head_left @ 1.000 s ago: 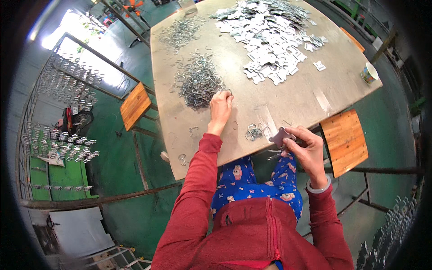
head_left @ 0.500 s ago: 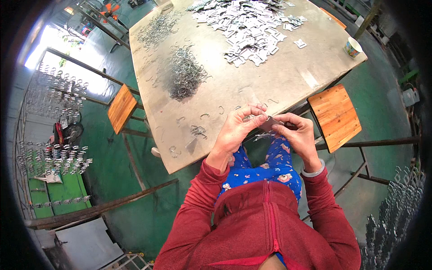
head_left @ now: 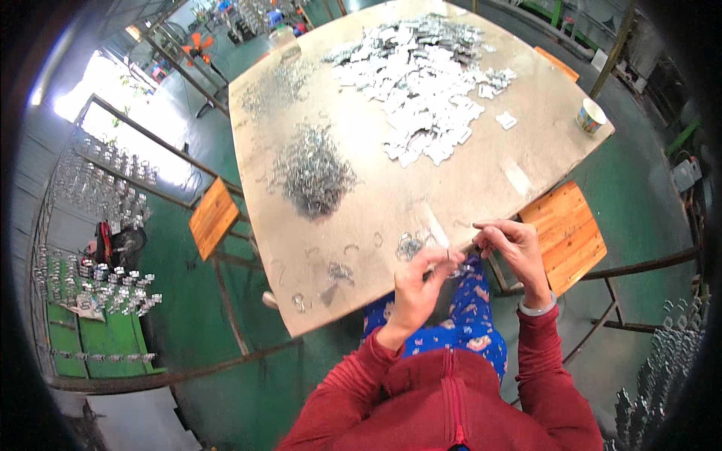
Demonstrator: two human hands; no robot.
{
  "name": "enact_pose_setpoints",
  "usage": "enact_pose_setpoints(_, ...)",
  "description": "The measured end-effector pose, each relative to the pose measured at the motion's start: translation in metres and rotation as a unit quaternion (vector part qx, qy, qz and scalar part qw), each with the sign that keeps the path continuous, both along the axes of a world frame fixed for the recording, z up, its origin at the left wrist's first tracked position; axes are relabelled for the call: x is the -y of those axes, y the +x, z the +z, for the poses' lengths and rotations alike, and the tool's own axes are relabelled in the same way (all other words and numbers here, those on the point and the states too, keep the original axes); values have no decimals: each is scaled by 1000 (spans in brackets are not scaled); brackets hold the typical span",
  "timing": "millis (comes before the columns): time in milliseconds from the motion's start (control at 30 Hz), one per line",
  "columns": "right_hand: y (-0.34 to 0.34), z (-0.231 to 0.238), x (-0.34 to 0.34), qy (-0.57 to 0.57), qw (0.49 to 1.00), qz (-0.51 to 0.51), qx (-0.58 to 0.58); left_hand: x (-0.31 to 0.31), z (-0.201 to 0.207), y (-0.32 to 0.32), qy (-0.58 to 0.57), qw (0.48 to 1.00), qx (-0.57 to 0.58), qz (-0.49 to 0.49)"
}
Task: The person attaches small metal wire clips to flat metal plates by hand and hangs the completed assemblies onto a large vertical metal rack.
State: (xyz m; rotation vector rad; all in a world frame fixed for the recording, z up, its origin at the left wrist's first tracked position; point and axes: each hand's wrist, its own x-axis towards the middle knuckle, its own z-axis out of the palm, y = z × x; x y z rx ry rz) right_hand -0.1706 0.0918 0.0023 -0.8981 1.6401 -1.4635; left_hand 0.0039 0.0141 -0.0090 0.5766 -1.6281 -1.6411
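Note:
My left hand (head_left: pixel 423 284) is over the table's near edge, thumb and fingertips drawn together in a pinch. Facing it on the right, my right hand (head_left: pixel 519 249) has its fingers curled and closed against the thumb. A gap separates the two hands. Whatever either pinch holds is too small or blurred to make out. Below the left fingertips some shiny metal pieces (head_left: pixel 463 269) show above my lap. Just beyond the left hand, a small cluster of metal hooks (head_left: pixel 409 246) lies on the table (head_left: pixel 361 289), with another small heap of hooks (head_left: pixel 340 272) to its left.
Farther back are a dense pile of wire hooks (head_left: pixel 314 174) and a large pile of flat metal plates (head_left: pixel 429 98). A paper cup (head_left: pixel 591 116) stands at the right corner. Wooden stools (head_left: pixel 565 233) flank the table. Racks of hanging metal parts (head_left: pixel 113 278) stand left, others (head_left: pixel 662 361) lower right.
My hands have moved apart; the flat grey plate held between them is no longer visible there. The whole view has shifted, so the table sits lower. The hook cluster beyond my left hand now shows.

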Motion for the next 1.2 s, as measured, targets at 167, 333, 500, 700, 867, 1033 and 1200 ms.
enact_pose_setpoints(167, -57, -53, 98, -46, 877, 11, -478, -4, 2, 1, -57, 998, -11, -24)
enact_pose_setpoints(333, -92, -95, 163, -5, 730, 115, -673, -10, -9, 9, -91, 995, -30, -30)
enact_pose_setpoints(500, -101, -100, 162, 42, 737, 180, -650, -13, -8, 21, -39, 999, -18, -30)
enact_pose_setpoints(700, -45, -75, 112, -138, 977, -20, -158, -4, -15, 17, -3, 999, 27, -47)
enact_pose_setpoints(867, -4, -15, 53, -69, 988, -33, 133, 2, -17, 7, -14, 999, 32, -40)
enact_pose_setpoints(1033, 10, 9, 18, -55, 988, -22, 142, -8, -28, 0, 13, 998, 19, -56)
enact_pose_setpoints(1200, 20, 20, 13, -53, 987, -11, 153, -12, -27, 4, 11, 998, 17, -53)
